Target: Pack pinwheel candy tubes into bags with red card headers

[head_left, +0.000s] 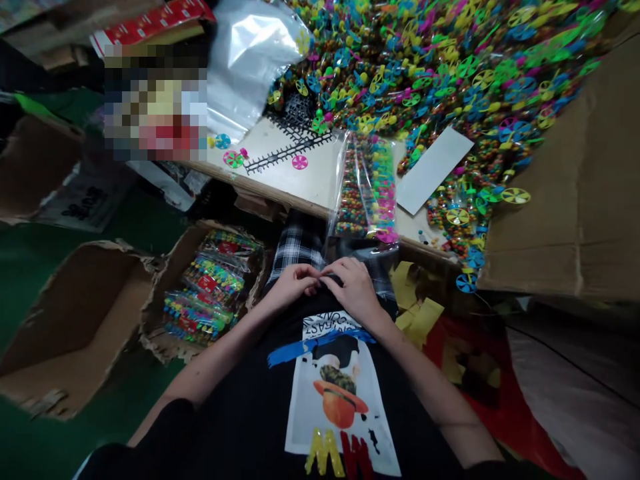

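The left hand (295, 283) and the right hand (351, 288) are held close together over the lap, just beyond the near edge of the bench (314, 184). The fingers of both are bent and their tips nearly meet, but whether anything is pinched between them cannot be told; nothing clear is seen there.

Just ahead of the fingers, a clear bag (367, 190) is laid across the bench edge, its near end hanging over toward the lap. Bead-filled toys are lined up inside it, with bright plastic tops along one side. A white card (435, 170) is placed to the right of the bag, a black plastic strip (290, 152) and a pink wheel (300, 162) to the left, and a heap of loose toys (425, 80) is piled behind.

The film is judged thin, soft and slippery, the toys light and stiff, their thin wheels perhaps easily snapped. The loose film at the near end would best be taken between thumb and fingertips; for lifting, the row should be supported from below, since the toys could slide about if only the film were held.
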Demonstrator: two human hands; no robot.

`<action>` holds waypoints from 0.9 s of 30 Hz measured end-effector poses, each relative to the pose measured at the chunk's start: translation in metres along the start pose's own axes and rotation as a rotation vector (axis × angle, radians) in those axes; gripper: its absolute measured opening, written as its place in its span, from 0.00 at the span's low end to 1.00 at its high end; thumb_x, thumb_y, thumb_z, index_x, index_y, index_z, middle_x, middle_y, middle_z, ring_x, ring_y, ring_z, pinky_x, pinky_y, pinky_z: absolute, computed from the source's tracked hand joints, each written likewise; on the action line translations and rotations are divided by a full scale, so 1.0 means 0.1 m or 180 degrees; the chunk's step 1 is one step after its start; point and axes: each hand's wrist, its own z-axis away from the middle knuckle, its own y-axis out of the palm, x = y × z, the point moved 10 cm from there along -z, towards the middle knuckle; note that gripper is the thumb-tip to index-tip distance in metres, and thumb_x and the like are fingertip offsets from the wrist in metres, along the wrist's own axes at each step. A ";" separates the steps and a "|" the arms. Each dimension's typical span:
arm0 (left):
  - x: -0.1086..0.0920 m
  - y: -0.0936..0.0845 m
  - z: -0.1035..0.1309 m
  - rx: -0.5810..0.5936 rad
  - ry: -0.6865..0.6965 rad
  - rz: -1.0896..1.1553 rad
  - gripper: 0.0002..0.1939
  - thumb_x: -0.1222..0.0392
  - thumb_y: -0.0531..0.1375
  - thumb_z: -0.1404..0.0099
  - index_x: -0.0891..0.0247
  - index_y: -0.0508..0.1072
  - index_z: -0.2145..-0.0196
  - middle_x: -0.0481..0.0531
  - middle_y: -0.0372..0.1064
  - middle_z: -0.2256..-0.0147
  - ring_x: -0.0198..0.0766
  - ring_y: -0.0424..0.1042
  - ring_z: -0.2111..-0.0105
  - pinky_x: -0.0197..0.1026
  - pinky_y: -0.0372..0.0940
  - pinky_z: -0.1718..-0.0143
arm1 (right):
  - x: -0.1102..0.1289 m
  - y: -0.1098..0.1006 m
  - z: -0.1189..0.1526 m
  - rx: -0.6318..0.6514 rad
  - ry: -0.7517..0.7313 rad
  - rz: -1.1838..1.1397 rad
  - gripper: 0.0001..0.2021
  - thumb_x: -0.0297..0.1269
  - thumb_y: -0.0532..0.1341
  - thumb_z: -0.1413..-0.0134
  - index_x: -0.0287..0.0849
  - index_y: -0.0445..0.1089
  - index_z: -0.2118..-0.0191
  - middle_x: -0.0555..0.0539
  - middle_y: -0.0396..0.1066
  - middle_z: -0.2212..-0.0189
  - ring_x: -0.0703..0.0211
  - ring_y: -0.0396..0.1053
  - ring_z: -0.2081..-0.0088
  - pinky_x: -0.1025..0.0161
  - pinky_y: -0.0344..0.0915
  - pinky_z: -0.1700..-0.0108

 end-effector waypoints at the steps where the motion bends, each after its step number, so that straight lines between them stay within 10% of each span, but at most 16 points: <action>1: 0.00 0.01 0.01 0.0027 0.0006 -0.0035 0.04 0.69 0.57 0.55 0.68 0.72 0.78 0.45 0.67 0.83 0.26 0.62 0.83 0.31 0.58 0.78 | 0.00 0.01 0.01 0.0024 0.0028 -0.0018 0.01 0.34 0.64 0.47 0.44 0.72 0.68 0.49 0.70 0.70 0.57 0.65 0.64 0.60 0.58 0.62; 27: -0.27 0.10 -0.14 -0.0211 0.0770 -0.0665 0.15 0.53 0.58 0.46 0.63 0.62 0.84 0.43 0.57 0.85 0.28 0.55 0.82 0.33 0.51 0.78 | 0.14 0.06 0.12 0.0221 -0.0311 0.0212 0.06 0.32 0.54 0.40 0.41 0.65 0.68 0.45 0.66 0.69 0.55 0.60 0.65 0.59 0.60 0.60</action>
